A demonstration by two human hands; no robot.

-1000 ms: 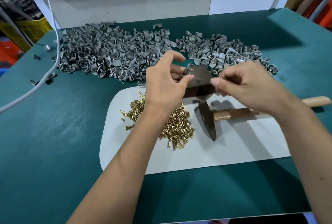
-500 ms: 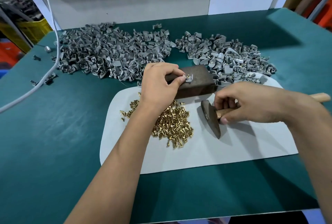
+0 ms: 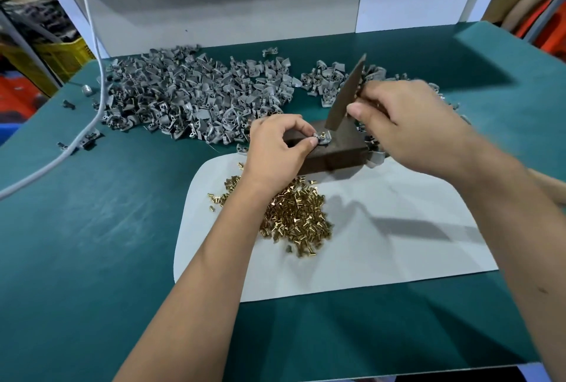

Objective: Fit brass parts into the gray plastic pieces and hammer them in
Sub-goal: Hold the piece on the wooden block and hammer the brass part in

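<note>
Currently, left hand (image 3: 277, 148) fingers pinch the gray plastic piece (image 3: 322, 138) on the dark block (image 3: 337, 153); right hand (image 3: 407, 124) fingers grip the hammer (image 3: 344, 96).

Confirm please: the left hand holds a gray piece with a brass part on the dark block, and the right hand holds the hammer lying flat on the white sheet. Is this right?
Not quite. The head view shows the hammer raised, its head just above the gray piece, not flat on the white sheet. The rest holds: the left hand pinches the piece on the dark block, and the right hand grips the hammer.
</note>
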